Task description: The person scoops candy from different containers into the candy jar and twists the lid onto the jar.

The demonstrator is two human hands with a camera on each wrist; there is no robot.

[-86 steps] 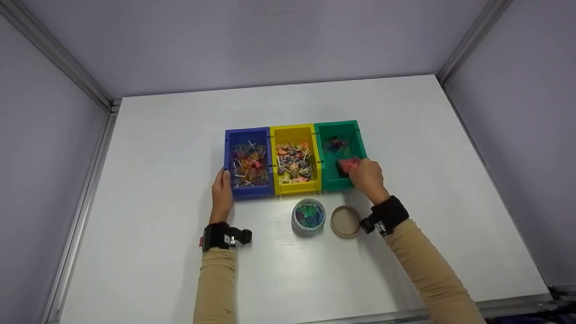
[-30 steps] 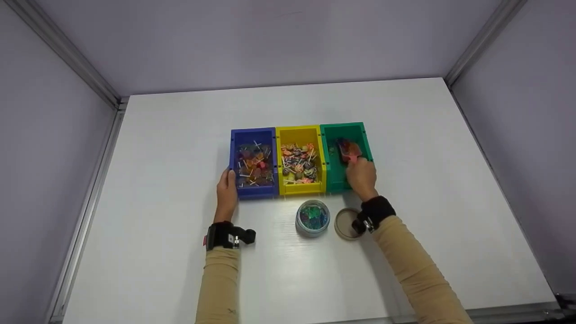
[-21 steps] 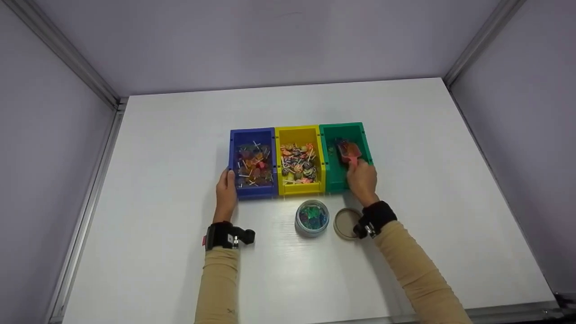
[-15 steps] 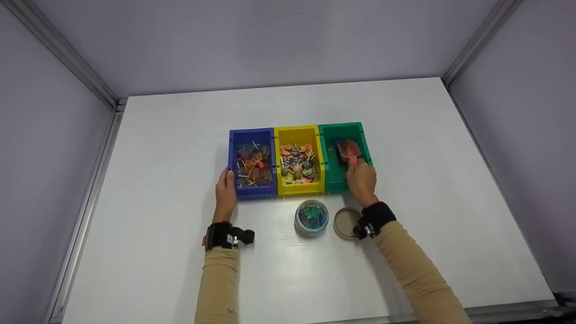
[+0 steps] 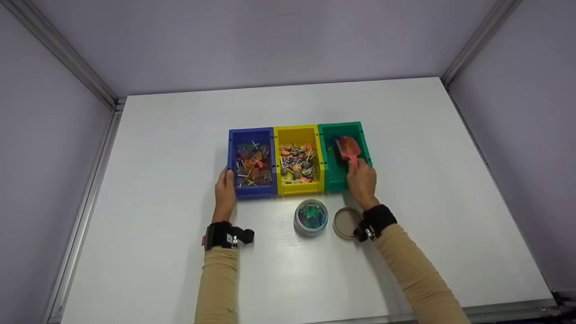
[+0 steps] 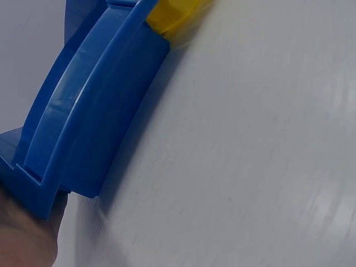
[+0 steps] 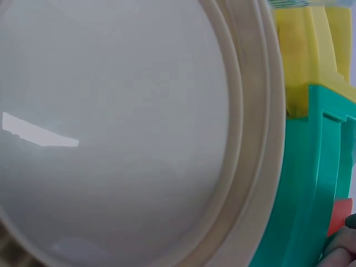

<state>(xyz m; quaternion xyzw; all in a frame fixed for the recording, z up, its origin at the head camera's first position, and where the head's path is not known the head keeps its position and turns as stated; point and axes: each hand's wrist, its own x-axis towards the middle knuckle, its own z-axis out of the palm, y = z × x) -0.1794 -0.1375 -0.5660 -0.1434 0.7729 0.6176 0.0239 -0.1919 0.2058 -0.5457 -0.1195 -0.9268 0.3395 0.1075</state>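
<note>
- A small red plastic scoop point(image 5: 348, 147), loaded with coloured pieces, is pinched by its handle in the right hand point(image 5: 362, 182) inside the green plastic bin point(image 5: 363, 141)
- The blue plastic bin point(image 5: 231, 155), two places left of the green bin, is steadied by the left hand point(image 5: 224, 194), fingers laid flat against its outer wall
- Pieces could be spilled onto the white bench point(image 5: 171, 148) if the scoop is tilted before the open round tin point(image 5: 310, 217), just in front of the green bin, is reached
- The tin's tan lid point(image 5: 346, 222) could be knocked by the right wrist
</note>
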